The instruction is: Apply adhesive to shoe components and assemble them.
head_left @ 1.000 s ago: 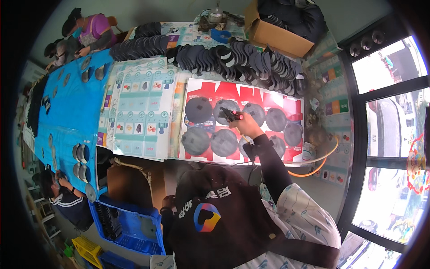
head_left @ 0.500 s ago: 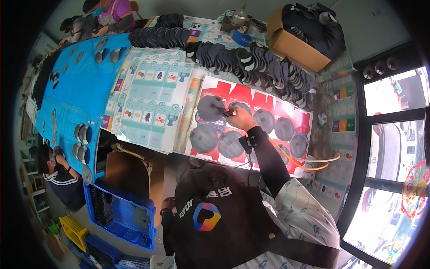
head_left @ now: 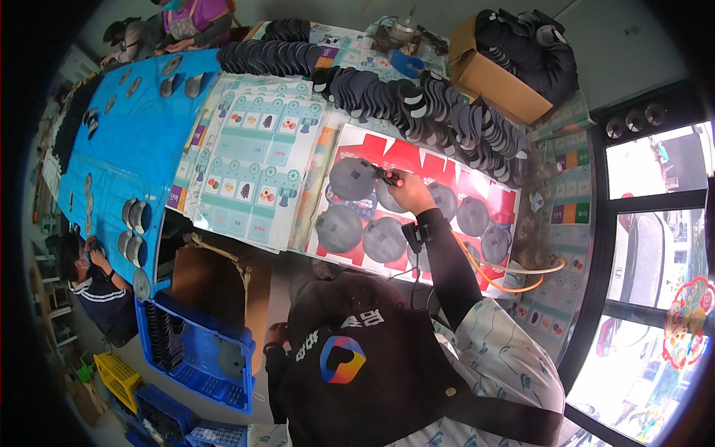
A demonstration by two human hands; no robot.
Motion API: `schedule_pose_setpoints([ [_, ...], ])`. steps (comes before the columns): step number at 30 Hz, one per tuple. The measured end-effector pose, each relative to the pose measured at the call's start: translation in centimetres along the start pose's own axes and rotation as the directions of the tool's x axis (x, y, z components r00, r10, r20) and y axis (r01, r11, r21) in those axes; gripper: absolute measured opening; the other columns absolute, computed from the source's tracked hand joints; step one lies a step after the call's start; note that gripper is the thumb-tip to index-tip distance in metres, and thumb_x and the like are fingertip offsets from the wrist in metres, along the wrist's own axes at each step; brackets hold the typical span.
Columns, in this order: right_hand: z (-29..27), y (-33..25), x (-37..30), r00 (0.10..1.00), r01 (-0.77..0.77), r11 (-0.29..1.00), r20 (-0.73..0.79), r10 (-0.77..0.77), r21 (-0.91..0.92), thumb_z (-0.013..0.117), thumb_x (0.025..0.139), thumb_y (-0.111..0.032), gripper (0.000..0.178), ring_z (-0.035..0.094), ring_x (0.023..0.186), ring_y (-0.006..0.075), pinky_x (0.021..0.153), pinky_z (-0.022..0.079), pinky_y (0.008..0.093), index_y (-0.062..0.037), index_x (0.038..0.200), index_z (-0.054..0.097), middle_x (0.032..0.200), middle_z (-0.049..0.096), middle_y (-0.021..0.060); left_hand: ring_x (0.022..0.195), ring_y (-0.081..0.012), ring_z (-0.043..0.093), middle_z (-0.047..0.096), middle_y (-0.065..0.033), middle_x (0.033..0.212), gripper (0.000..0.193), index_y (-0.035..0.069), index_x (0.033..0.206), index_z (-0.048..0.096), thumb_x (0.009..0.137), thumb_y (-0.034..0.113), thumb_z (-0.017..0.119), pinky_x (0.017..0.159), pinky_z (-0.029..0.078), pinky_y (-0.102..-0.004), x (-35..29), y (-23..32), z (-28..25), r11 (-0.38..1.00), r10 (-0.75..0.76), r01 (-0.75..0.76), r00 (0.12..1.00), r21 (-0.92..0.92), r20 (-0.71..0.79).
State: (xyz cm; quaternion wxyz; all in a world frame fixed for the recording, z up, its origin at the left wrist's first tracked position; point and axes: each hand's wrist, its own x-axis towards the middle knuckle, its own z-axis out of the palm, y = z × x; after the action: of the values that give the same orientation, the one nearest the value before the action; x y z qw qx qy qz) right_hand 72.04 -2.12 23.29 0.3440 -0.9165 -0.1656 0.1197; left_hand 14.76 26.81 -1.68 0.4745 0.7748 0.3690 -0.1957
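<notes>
Several grey round discs with small dark square patches lie on a red and white sheet (head_left: 418,156). My right hand (head_left: 412,196) is closed around a small black hand tool (head_left: 389,176) with two pink ends; its exact kind is unclear. The tool's tip is at the right edge of the upper left disc (head_left: 350,179), beside its dark patch. Another disc (head_left: 389,197) is partly hidden under my right hand. My left hand (head_left: 277,332) hangs low beside my body, away from the table, its fingers too dark to make out.
Overlapping dark curved pads (head_left: 402,100) line the sheet's far side. A cardboard box (head_left: 495,82) heaped with dark pads stands behind. An orange hose (head_left: 484,274) loops near my right forearm. Printed sheets (head_left: 257,153), a blue table (head_left: 141,153) and a blue crate (head_left: 216,395) lie left; other people work there.
My right hand has shifted slightly right with the tool. Its tip has moved up and right, from over the upper left disc to that disc's edge.
</notes>
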Motion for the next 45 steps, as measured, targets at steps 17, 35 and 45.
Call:
schedule_pose_setpoints([
  [17, -0.4, 0.5, -2.6, 0.984, -0.165, 0.983, 0.086, 0.158, 0.082, 0.060, 0.080, -0.017, 0.027, 0.063, 0.093, 0.0501, 0.080, 0.051, 0.0532, 0.0009, 0.098, 0.070, 0.089, 0.067, 0.0311, 0.078, -0.0256, 0.071, 0.073, -0.0172, 0.090, 0.028, -0.005, 0.111, 0.066, 0.097, 0.018, 0.060, 0.064, 0.057, -0.0374, 0.6, 1.2, -1.5, 0.862, -0.203, 0.232, 0.973, -0.451, 0.112],
  [35, 1.7, -0.4, -0.4, 0.967, -0.025, 0.996, 0.255, 0.003, 0.082, 0.072, 0.076, -0.024, 0.048, 0.067, 0.099, 0.0428, 0.087, 0.052, 0.0438, -0.0005, 0.118, 0.070, 0.102, 0.070, 0.0268, 0.069, -0.0244, 0.066, 0.070, -0.0144, 0.085, 0.027, -0.003, 0.112, 0.067, 0.098, 0.019, 0.058, 0.058, 0.053, -0.0363, 0.6, 1.5, -1.8, 0.779, -0.314, 0.336, 0.940, -0.530, 0.134],
  [45, -1.1, 2.0, -2.1, 0.996, -0.073, 0.996, 0.052, 0.076, -0.059, 0.062, 0.085, -0.024, 0.030, 0.065, 0.094, 0.0464, 0.081, 0.053, 0.0524, -0.0058, 0.106, 0.072, 0.094, 0.068, 0.0280, 0.076, -0.0248, 0.069, 0.073, -0.0122, 0.091, 0.025, 0.003, 0.108, 0.071, 0.092, 0.018, 0.061, 0.065, 0.056, -0.0360, 1.4, -1.7, -1.8, 0.995, 0.102, -0.103, 0.993, 0.007, 0.062],
])
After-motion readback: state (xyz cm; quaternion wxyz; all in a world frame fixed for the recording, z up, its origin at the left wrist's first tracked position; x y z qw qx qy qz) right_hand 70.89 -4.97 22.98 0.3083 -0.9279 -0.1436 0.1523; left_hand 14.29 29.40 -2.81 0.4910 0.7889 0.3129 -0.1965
